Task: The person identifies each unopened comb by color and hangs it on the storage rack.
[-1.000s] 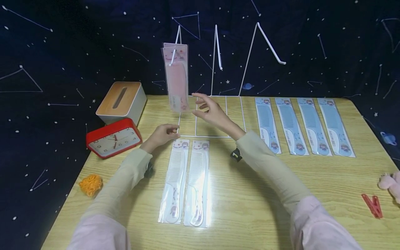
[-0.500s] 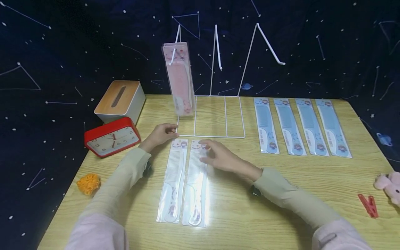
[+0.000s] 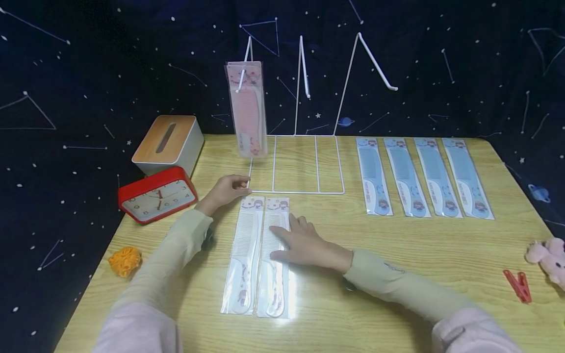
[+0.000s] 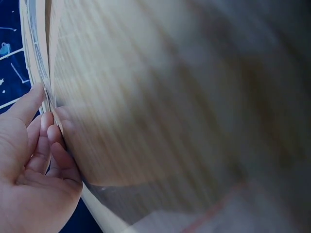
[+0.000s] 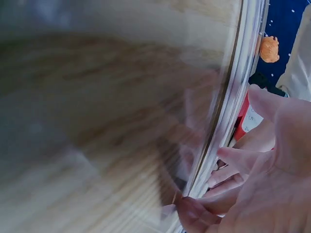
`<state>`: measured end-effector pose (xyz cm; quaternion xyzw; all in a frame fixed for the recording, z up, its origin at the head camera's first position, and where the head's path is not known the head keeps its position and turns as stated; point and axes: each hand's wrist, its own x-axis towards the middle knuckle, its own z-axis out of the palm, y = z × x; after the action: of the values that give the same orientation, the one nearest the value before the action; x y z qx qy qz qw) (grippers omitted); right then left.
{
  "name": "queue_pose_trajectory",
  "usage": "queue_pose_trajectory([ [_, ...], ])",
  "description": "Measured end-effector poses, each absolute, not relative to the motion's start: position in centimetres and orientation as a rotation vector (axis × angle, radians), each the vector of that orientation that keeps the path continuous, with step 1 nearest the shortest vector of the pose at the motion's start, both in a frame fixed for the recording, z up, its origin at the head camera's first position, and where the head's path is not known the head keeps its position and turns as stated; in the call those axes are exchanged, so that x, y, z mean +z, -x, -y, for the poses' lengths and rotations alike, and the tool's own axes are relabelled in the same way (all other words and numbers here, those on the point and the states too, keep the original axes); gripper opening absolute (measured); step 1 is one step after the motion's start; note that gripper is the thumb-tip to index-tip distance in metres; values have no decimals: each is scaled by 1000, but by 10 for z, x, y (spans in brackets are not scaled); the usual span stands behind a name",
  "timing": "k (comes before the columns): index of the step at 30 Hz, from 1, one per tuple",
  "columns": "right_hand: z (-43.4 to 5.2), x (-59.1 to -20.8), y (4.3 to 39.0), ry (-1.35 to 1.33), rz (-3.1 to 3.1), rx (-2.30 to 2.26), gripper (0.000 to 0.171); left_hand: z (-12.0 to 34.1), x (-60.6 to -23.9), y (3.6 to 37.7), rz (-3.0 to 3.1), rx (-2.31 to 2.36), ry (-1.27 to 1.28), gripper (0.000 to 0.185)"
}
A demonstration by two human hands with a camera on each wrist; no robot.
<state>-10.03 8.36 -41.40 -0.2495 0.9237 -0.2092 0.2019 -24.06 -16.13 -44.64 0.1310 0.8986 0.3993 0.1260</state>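
Observation:
My left hand [image 3: 224, 191] pinches the front left corner of a white wire display rack [image 3: 304, 192]; the left wrist view shows that hand's [image 4: 34, 160] thumb and fingertips at the rack's edge. Two white combs in clear packets lie side by side in front of the rack, a left comb [image 3: 243, 245] and a right comb [image 3: 274, 240]. Over the right comb's upper half my right hand [image 3: 309, 245] spreads its fingers, fingertips overlapping the packet. Pink packaged combs [image 3: 247, 115] hang on the rack's left hook; the middle hook [image 3: 304, 68] and right hook [image 3: 377, 61] carry nothing.
Several blue packaged combs [image 3: 374, 176] lie in a row on the right. A tissue box [image 3: 167, 142], a red clock [image 3: 156, 196] and an orange yarn ball [image 3: 125, 261] are on the left. A red clip [image 3: 518, 286] and pink plush toy [image 3: 552, 260] sit far right.
My right hand has come down from beside the hanging pink combs to the right white comb. The pink combs swung and hang straighter now. My left hand has stayed at the rack's corner.

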Motion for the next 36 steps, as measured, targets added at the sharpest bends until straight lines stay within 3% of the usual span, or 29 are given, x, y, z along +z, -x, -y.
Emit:
queue_pose_trajectory([
  [16, -103, -417, 97, 624, -2680, -486, 80, 161, -446, 242, -2616, 1168, -381, 45],
  [25, -128, -410, 98, 469, -2593, -707, 78, 162, -444, 242, -2601, 1193, -381, 45],
  [36, -149, -415, 102, 508, -2422, -951, 78, 161, -444, 240, -2591, 1213, -371, 44],
])
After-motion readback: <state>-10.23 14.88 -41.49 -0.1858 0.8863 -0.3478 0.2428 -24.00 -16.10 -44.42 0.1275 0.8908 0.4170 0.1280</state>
